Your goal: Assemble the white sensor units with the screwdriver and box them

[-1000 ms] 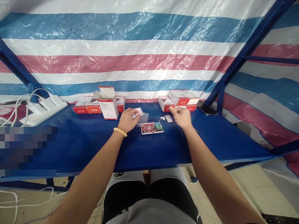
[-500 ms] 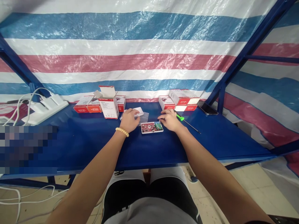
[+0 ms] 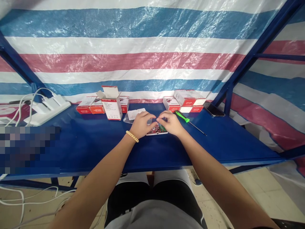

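My left hand (image 3: 143,124), with a yellow twisted band at the wrist, hovers over the left end of an open white case holding a red and green circuit board (image 3: 157,129). My right hand (image 3: 171,122) is above the board's right end. Both hands have thumb and fingers curled into a pinch, and their tips nearly meet over the board. Anything between the fingertips is too small to make out. Behind my left hand lies a white cover (image 3: 135,113) on a clear plastic bag (image 3: 127,119). A green-handled screwdriver (image 3: 182,116) rests right of my right hand.
An open white and red box (image 3: 111,108) stands at the back left, before several closed boxes (image 3: 84,105). More boxes (image 3: 184,98) are stacked at the back right, beside a phone (image 3: 214,109). A white power strip (image 3: 47,111) with cables occupies the left end of the blue table (image 3: 95,149).
My left hand has moved right, away from the white cover, to above the board. My right hand has shifted slightly left, uncovering the screwdriver's handle. Their fingertips have come together.
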Demonstrator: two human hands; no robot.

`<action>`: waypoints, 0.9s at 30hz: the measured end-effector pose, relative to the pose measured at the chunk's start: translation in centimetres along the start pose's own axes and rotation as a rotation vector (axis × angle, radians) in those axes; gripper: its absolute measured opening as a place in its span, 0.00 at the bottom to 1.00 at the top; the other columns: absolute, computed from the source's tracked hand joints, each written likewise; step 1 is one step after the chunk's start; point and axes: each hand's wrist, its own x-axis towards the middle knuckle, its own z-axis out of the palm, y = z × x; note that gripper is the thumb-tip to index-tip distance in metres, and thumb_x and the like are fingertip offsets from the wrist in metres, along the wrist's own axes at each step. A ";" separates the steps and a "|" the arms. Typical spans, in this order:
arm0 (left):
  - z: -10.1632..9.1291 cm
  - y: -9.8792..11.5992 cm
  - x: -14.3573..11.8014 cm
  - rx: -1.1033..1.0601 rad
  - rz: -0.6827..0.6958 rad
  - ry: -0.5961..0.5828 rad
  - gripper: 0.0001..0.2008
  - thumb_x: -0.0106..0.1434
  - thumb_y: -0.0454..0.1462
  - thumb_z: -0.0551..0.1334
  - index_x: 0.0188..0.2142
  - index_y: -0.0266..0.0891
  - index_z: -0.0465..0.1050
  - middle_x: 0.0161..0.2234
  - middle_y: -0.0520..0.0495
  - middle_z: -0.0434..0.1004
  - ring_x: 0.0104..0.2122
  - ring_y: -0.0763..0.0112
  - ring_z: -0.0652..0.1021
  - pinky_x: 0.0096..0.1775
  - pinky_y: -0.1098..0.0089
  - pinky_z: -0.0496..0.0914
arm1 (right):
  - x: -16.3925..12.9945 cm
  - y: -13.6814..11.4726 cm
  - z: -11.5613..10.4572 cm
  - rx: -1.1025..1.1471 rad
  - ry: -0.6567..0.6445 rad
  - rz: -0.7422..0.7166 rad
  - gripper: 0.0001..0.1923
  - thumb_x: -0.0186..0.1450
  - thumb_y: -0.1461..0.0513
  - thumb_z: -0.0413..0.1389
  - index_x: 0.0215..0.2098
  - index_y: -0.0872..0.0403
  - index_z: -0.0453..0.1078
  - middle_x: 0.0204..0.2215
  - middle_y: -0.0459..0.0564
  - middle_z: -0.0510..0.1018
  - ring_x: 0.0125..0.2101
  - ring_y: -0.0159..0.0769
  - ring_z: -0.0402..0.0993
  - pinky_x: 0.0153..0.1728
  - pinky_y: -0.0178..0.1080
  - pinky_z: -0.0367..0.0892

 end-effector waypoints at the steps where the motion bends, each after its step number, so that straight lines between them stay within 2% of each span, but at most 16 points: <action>1: 0.2 0.2 0.0 -0.006 -0.005 -0.002 0.05 0.59 0.38 0.65 0.36 0.39 0.76 0.33 0.48 0.77 0.35 0.66 0.76 0.41 0.64 0.70 | 0.0 -0.2 0.3 0.024 -0.002 0.009 0.10 0.63 0.57 0.57 0.27 0.53 0.72 0.28 0.48 0.76 0.33 0.37 0.69 0.41 0.43 0.62; 8: 0.2 0.6 0.0 -0.112 -0.022 0.018 0.04 0.60 0.38 0.66 0.33 0.40 0.76 0.31 0.50 0.77 0.34 0.69 0.76 0.38 0.68 0.71 | 0.4 -0.5 0.4 0.270 -0.030 0.086 0.19 0.60 0.47 0.59 0.25 0.53 0.74 0.27 0.49 0.76 0.32 0.36 0.70 0.36 0.41 0.64; 11: 0.0 0.9 0.0 -0.132 -0.062 0.020 0.04 0.62 0.38 0.64 0.33 0.41 0.77 0.32 0.49 0.78 0.34 0.69 0.77 0.38 0.68 0.71 | 0.3 -1.0 0.1 0.339 -0.039 0.106 0.18 0.58 0.47 0.60 0.25 0.52 0.76 0.27 0.48 0.77 0.32 0.36 0.72 0.36 0.41 0.66; 15: -0.3 1.3 0.1 -0.158 -0.112 0.033 0.07 0.63 0.38 0.61 0.34 0.41 0.78 0.33 0.48 0.80 0.34 0.69 0.78 0.39 0.68 0.72 | 0.2 -1.5 0.0 0.362 -0.075 0.119 0.13 0.59 0.50 0.59 0.29 0.51 0.78 0.33 0.49 0.80 0.35 0.37 0.74 0.38 0.41 0.68; 17: -0.6 1.3 0.2 -0.151 -0.147 0.054 0.06 0.62 0.38 0.62 0.32 0.41 0.78 0.32 0.49 0.80 0.33 0.70 0.78 0.37 0.68 0.72 | 0.3 -1.2 -0.4 0.264 -0.065 0.112 0.11 0.59 0.53 0.59 0.30 0.51 0.78 0.34 0.50 0.81 0.36 0.38 0.75 0.38 0.41 0.68; 20: -1.1 0.9 0.2 -0.111 -0.211 0.115 0.04 0.59 0.36 0.62 0.31 0.40 0.77 0.30 0.50 0.80 0.30 0.72 0.77 0.35 0.70 0.72 | 0.5 0.1 -1.8 -0.051 0.055 0.160 0.08 0.59 0.58 0.57 0.31 0.52 0.78 0.34 0.51 0.81 0.38 0.41 0.74 0.43 0.44 0.68; 22: -1.4 0.4 0.2 -0.081 -0.265 0.149 0.04 0.57 0.34 0.62 0.30 0.40 0.77 0.29 0.51 0.80 0.28 0.73 0.76 0.34 0.71 0.72 | 0.5 1.3 -3.2 -0.297 0.152 0.295 0.08 0.59 0.62 0.56 0.32 0.53 0.78 0.36 0.53 0.81 0.42 0.45 0.74 0.48 0.48 0.66; 24: -1.6 -0.1 0.2 -0.063 -0.331 0.167 0.05 0.55 0.32 0.62 0.30 0.40 0.77 0.29 0.51 0.80 0.28 0.73 0.77 0.33 0.71 0.72 | 0.4 2.6 -4.6 -0.490 0.176 0.484 0.12 0.58 0.62 0.56 0.37 0.54 0.78 0.41 0.56 0.80 0.47 0.51 0.71 0.49 0.52 0.65; 27: -1.6 -0.5 0.2 -0.059 -0.384 0.156 0.07 0.53 0.31 0.61 0.29 0.40 0.77 0.27 0.53 0.80 0.27 0.72 0.77 0.34 0.71 0.72 | 0.1 4.3 -5.9 -0.596 0.073 0.703 0.20 0.55 0.58 0.60 0.47 0.52 0.76 0.42 0.58 0.79 0.49 0.56 0.69 0.47 0.55 0.65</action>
